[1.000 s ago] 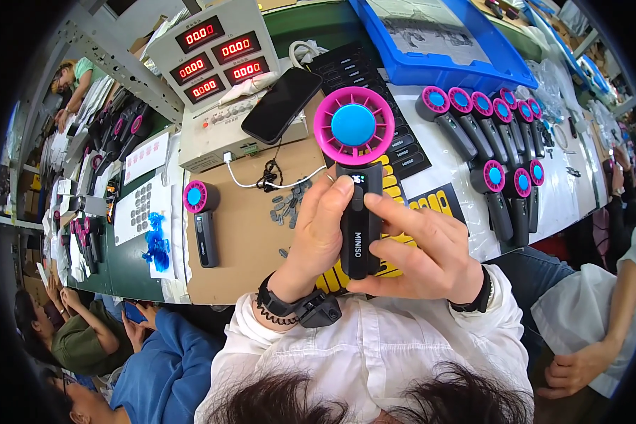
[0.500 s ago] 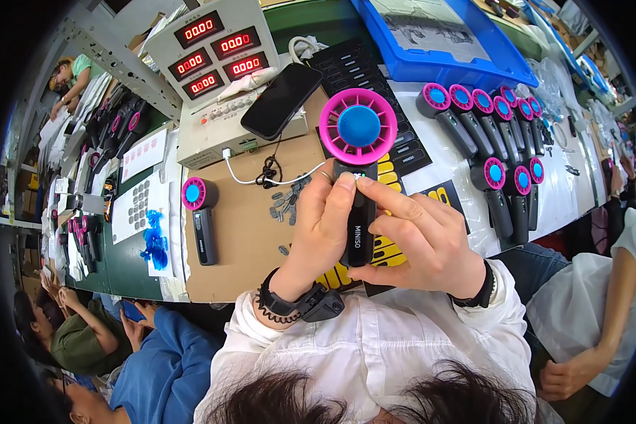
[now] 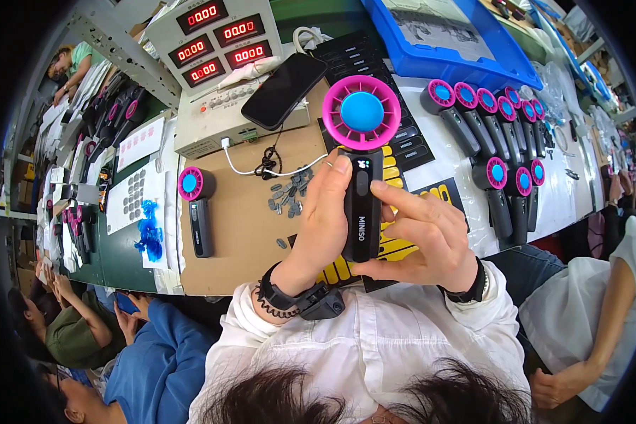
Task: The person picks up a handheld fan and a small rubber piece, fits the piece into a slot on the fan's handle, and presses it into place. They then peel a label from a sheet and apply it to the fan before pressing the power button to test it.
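A handheld fan (image 3: 364,219) with a black handle, pink grille and blue hub is upright between my hands. My left hand (image 3: 321,222) is closed around the handle's left side, thumb beside the small lit display near the top. Against the right side, my right hand (image 3: 431,237) grips the lower handle, its index fingertip at the edge of the front button. A second fan (image 3: 200,219) of the same kind lies on the brown board to the left. Small grey oval pieces (image 3: 290,194) are scattered between that fan and my left hand.
A test box (image 3: 212,127) with red number displays stands at the back left, a black phone (image 3: 285,92) resting on it. More fans (image 3: 498,180) lie in rows at right. Behind them is a blue tray (image 3: 466,63). Yellow-and-black label sheets (image 3: 396,244) lie under my hands. Other people sit nearby.
My right fingertips have moved down off the display to beside the button, leaving the lit symbols in view. The fan has shifted slightly right.
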Motion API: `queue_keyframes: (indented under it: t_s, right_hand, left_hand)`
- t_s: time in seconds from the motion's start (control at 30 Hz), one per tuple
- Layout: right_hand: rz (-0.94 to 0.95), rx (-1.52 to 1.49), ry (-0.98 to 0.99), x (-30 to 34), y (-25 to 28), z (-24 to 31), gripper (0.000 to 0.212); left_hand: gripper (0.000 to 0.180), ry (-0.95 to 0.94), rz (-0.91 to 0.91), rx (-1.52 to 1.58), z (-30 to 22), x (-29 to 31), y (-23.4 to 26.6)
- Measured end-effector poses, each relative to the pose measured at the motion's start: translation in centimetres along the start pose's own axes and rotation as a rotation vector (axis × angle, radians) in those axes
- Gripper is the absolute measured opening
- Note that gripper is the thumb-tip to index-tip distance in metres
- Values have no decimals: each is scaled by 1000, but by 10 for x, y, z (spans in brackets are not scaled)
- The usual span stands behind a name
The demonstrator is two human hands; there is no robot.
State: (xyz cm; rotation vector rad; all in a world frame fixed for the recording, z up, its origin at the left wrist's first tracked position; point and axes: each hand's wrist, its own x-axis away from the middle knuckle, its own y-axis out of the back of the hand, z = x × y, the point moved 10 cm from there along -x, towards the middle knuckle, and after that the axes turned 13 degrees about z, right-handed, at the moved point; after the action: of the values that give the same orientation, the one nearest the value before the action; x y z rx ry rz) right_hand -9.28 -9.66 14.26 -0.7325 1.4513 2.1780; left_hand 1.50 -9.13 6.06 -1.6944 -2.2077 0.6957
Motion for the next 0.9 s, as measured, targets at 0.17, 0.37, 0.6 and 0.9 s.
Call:
queue_keyframes:
  t_s: [0.17, 0.37, 0.6, 0.9]
  right_hand:
    - [42, 37, 51, 0, -5, 7, 52]
    - [44, 52, 62, -3, -8, 8, 50]
    - [52, 57, 53, -3, -9, 8, 49]
    - [32, 50, 62, -3, -12, 3, 49]
  left_hand:
    - [34, 15, -7, 37, 4, 1, 5]
    - [33, 15, 8, 40, 2, 2, 5]
    - [33, 32, -2, 44, 2, 3, 4]
    - [32, 14, -5, -14, 2, 0, 9]
